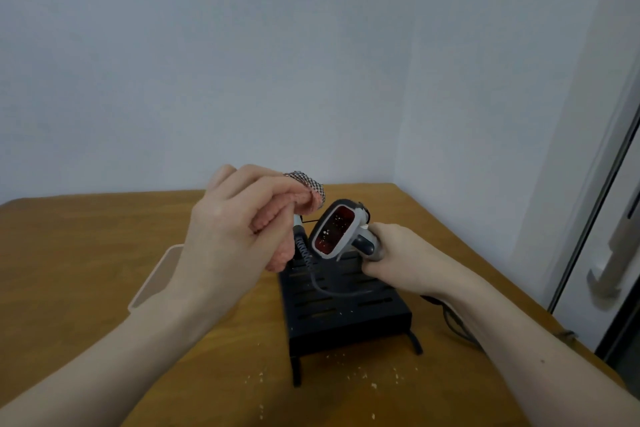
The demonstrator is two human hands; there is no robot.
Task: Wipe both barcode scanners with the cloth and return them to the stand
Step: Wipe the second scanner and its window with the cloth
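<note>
At frame centre, right hand (pixel 398 255) grips the barcode scanner (pixel 337 232); left hand (pixel 228 229) clutches the cloth (pixel 304 199). Wipe the red window gently.

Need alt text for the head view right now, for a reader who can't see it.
A person's right hand holds a grey barcode scanner above a black slotted stand on a wooden table, while the left hand grips a pink cloth beside its speckled red window.

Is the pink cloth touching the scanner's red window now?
Apart. The head view shows table between the cloth in the left hand and the scanner.
</note>
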